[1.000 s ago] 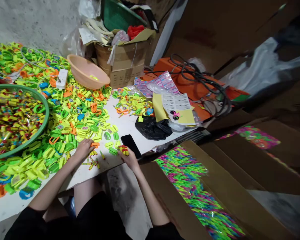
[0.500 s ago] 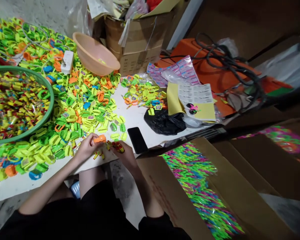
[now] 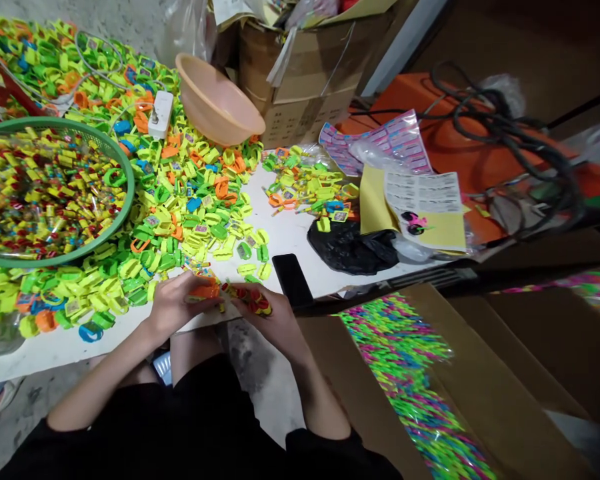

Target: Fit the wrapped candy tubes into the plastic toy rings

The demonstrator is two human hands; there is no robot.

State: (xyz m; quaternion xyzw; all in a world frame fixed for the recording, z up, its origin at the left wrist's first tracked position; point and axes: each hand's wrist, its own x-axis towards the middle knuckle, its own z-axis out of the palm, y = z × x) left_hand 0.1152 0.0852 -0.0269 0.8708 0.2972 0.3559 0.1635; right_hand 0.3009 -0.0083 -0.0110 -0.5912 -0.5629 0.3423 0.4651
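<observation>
My left hand is closed on an orange plastic toy watch at the table's front edge. Close beside it, my right hand wraps round several small yellow and red pieces. The fingertips of both hands nearly meet. Small yellow and red pieces also lie just beyond my left hand. Behind it spreads a large heap of green, yellow, orange and blue toy watches. A black phone lies flat to the right of my right hand.
A green basket full of small yellow and red pieces stands at left. A peach bowl tilts on the heap near a power strip. Right are a black bag, papers and a carton by bundles of colourful strips.
The view has shifted, so the table's things appear farther right. My left hand has come closer to my right hand, bringing the orange watch beside the yellow and red pieces.
</observation>
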